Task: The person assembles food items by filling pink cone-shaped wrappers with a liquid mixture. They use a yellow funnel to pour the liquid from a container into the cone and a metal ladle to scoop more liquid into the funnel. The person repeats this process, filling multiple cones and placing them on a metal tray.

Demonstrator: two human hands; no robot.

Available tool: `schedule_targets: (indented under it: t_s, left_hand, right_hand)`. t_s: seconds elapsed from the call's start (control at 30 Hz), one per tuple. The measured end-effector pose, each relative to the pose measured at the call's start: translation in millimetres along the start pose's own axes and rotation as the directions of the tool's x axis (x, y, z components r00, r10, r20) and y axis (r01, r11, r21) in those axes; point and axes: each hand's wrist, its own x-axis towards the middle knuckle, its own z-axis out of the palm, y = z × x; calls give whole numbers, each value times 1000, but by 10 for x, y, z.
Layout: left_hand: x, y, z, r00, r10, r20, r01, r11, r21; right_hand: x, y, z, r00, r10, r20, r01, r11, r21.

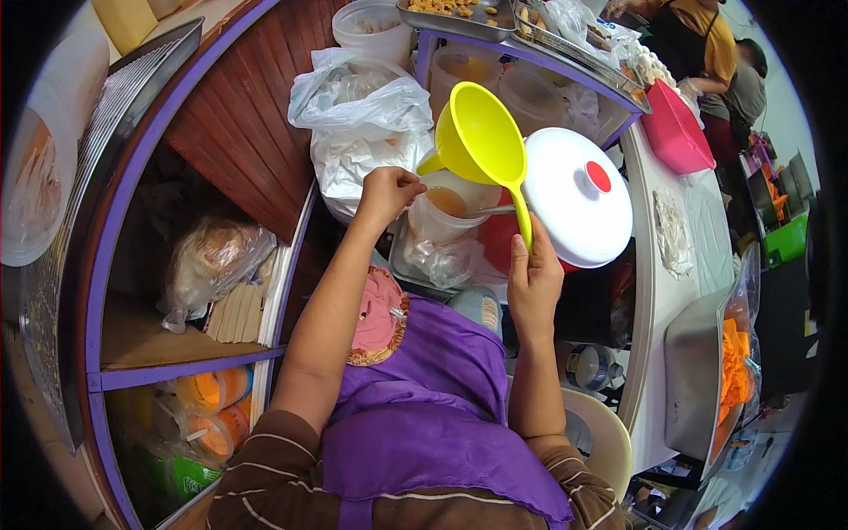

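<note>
My right hand (534, 278) is wrapped around the long handle of a yellow funnel (481, 132). The funnel is tilted, with its spout pointing left and down toward my left hand (387, 196). The fingers of that hand are pinched together just beside the spout; what they hold, if anything, I cannot make out. Below the funnel stands a translucent tub (439, 225) with amber liquid (448, 201) in it. A metal utensil handle (493, 211) sticks out of the tub to the right, its lower end hidden. Crumpled clear plastic (446, 262) lies against the tub's near side.
A white lid (574, 199) with a red knob covers a pot at the right. White plastic bags (362, 124) stand behind my left hand. A purple-edged shelf (185, 375) lines the left; a counter holds a pink basin (676, 128) and a metal pan (693, 380). People stand far right.
</note>
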Motion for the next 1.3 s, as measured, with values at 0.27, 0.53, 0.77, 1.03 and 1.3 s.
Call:
schedule_targets:
  t_s: [0.27,0.53,0.77,1.03,1.3]
  left_hand:
    - [-21,63,-12,1000,-13,-5,13,999,37]
    - [-50,123,2,998,38,-53,-34,995,89]
    - [-60,48,7,973,225,-46,-214,962,172]
    - [-118,-145,54,967,254,38,-243,952,-185]
    - [-317,-388,-170,965,226,-133,-250,946,-207]
  right_hand:
    - [-35,50,-1,999,-31,-35,31,999,16]
    - [-46,34,-41,999,-46,-21,47,999,13]
    - [54,21,-164,999,-50,18,52,997,-63]
    - [235,-384,-285,979,10,203,37,973,-228]
    - [595,-80,-231,988,-38,152,28,998,63]
